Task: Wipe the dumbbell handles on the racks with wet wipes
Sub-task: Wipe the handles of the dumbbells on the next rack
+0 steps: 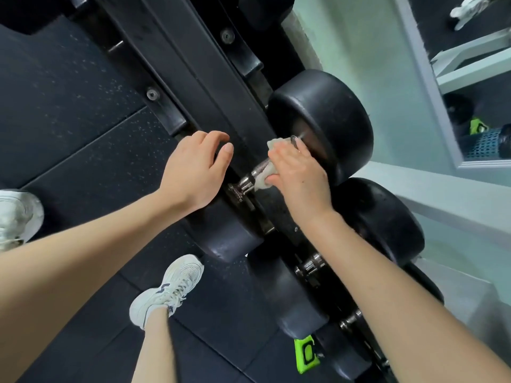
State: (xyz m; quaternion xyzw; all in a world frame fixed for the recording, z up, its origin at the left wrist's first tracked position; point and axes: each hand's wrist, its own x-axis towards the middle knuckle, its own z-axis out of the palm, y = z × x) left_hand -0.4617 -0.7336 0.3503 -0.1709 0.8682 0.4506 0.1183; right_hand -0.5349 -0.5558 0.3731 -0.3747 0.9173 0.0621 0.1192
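Chrome and knurled, the short handle [255, 172] of the large black round-headed dumbbell [323, 117] lies across the black steel rack [193, 64]. It runs from the far head down to the near head [224, 233], which overhangs the speckled black rubber floor [83, 120]. The right hand [301, 175] is curled over the far half of that handle. Its fingers are clenched round a crumpled white wet wipe [262, 181] that bunches out above and below the grip. The left hand [190, 172] sits at the rack's front rail with its fingers loosely bent and holding nothing. Whether it bears on the rail I cannot tell.

The likeliest fault is patchy cleaning. The wipe is wadded rather than spread, so the bare stretch by the near collar and the underside of the bar could be missed. The knurling may also snag the damp cloth and drag it out of the grip, or leave shreds behind.

A hard twist could rock the dumbbell in its cradle. The left thumb lies close to the near head, so any roll might pinch it. A white sneaker [168, 288] stands on the floor near that overhanging head, which is a poor place for a foot if the weight shifted off the rail. The next chrome handle [311, 265] along the rack shows no wipe on it.
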